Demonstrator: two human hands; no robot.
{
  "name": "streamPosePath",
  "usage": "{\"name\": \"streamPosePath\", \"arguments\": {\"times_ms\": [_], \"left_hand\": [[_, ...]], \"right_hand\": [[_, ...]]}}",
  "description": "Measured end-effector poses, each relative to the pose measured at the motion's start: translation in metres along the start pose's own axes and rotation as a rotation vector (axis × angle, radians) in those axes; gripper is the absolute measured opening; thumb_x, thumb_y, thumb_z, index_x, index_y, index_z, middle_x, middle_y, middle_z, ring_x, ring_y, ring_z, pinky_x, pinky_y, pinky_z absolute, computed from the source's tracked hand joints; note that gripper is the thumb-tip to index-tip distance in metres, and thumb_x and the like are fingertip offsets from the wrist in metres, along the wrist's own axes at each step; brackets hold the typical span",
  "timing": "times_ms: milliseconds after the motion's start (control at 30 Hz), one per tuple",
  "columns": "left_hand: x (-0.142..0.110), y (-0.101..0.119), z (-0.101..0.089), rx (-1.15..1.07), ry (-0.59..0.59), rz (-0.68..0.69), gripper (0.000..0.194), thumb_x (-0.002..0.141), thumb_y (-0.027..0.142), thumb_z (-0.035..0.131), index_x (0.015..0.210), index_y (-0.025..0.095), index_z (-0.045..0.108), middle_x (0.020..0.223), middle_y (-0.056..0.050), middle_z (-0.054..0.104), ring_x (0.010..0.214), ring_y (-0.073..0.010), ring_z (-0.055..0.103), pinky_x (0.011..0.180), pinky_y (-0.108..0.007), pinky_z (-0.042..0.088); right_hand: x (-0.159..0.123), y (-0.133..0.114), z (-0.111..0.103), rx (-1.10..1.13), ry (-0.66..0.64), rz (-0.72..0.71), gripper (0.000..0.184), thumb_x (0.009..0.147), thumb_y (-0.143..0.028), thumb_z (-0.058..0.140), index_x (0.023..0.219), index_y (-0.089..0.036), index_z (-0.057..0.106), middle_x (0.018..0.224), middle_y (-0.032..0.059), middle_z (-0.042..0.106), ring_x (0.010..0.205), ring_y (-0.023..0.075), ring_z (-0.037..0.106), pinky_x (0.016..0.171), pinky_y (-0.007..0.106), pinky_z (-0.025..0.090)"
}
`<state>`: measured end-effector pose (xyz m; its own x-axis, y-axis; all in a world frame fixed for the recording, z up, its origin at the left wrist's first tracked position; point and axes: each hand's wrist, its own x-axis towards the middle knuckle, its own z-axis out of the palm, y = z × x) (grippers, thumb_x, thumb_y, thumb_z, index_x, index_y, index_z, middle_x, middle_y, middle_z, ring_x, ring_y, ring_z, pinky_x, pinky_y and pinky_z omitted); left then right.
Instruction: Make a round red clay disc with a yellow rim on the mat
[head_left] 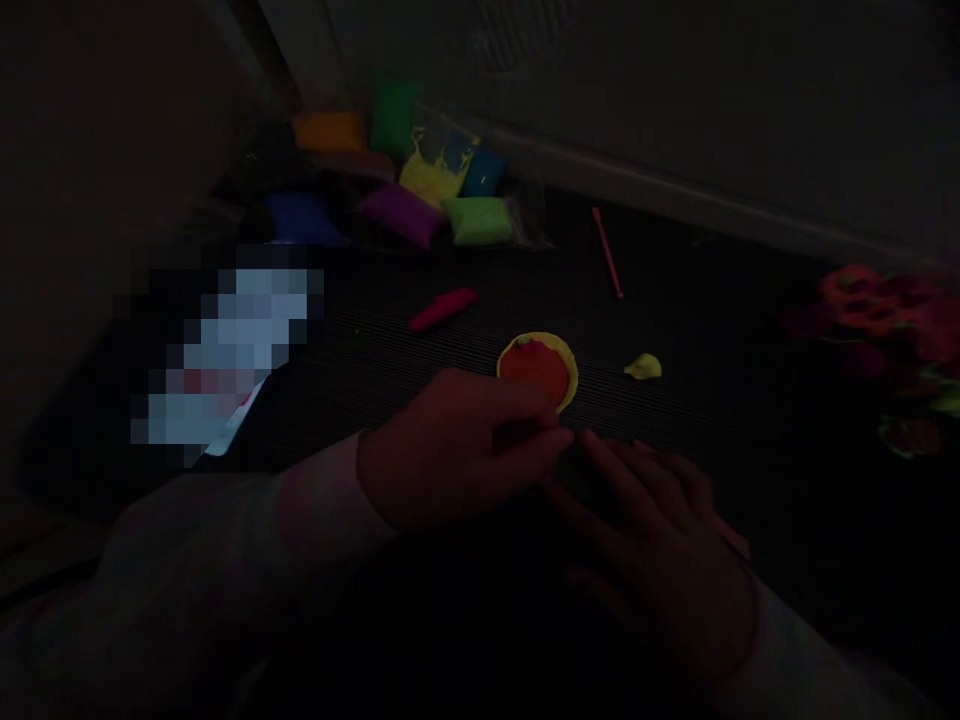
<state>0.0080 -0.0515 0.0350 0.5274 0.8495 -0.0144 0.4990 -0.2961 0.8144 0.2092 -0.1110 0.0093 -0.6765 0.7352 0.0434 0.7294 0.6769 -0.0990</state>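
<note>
In the dim light, a round disc of orange-red modelling clay [536, 375] with a yellow rim lies on the dark table; a tiny green and red bit sits on its upper part. My left hand [457, 445] is at its near edge, partly covering it. Its thumb and forefinger curl close together at the tips; whatever is between them is too dark to make out. Just right of it, my right hand [660, 530] is palm down with fingers stretched out. A pink piece [733, 538] shows beside that hand, mostly hidden by it.
Yellow clay [645, 367] lies right of the disc, a pink clay piece [442, 310] to its left. Behind are a thin pink stick [607, 253] and coloured clay packets [405, 215]. A lit phone-like screen [232, 350] is left, colourful clay shapes [885, 310] right.
</note>
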Motion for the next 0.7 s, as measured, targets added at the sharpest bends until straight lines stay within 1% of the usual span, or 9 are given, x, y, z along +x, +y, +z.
{"name": "streamPosePath", "arguments": {"times_ms": [200, 400, 567, 700], "left_hand": [[0.0007, -0.0015, 0.0016, 0.003, 0.023, 0.026, 0.019, 0.078, 0.025, 0.049, 0.069, 0.013, 0.061, 0.056, 0.005, 0.056, 0.048, -0.0039, 0.047, 0.047, -0.015, 0.033], [0.0004, -0.0035, 0.0036, 0.02, 0.04, 0.041, 0.02, 0.078, 0.027, 0.049, 0.07, 0.013, 0.061, 0.057, 0.004, 0.057, 0.048, -0.004, 0.047, 0.047, -0.015, 0.033], [0.0006, -0.0042, 0.0041, 0.037, 0.052, 0.031, 0.019, 0.077, 0.026, 0.049, 0.07, 0.013, 0.062, 0.056, 0.005, 0.057, 0.048, -0.0038, 0.046, 0.046, -0.014, 0.033], [0.0009, -0.0049, 0.0039, 0.035, 0.058, 0.032, 0.018, 0.077, 0.026, 0.05, 0.069, 0.014, 0.061, 0.054, 0.005, 0.056, 0.046, -0.0035, 0.045, 0.045, -0.014, 0.032]], "right_hand": [[0.0015, 0.0002, -0.0008, -0.023, -0.024, -0.019, 0.046, 0.076, -0.049, 0.046, 0.118, -0.031, 0.047, 0.131, 0.0087, 0.039, 0.113, 0.0293, 0.037, 0.087, 0.047, 0.026], [0.0008, -0.0009, 0.0001, 0.006, -0.021, 0.023, 0.046, 0.076, -0.052, 0.043, 0.118, -0.033, 0.046, 0.131, 0.0064, 0.04, 0.116, 0.0282, 0.035, 0.089, 0.048, 0.025], [0.0, -0.0006, 0.0008, 0.003, -0.03, 0.021, 0.045, 0.077, -0.051, 0.042, 0.118, -0.034, 0.046, 0.132, 0.0068, 0.039, 0.118, 0.0278, 0.034, 0.09, 0.048, 0.025], [-0.0008, 0.0004, 0.0013, -0.006, -0.035, 0.011, 0.048, 0.076, -0.053, 0.043, 0.12, -0.034, 0.044, 0.133, 0.0078, 0.036, 0.119, 0.0292, 0.032, 0.09, 0.049, 0.024]]}}
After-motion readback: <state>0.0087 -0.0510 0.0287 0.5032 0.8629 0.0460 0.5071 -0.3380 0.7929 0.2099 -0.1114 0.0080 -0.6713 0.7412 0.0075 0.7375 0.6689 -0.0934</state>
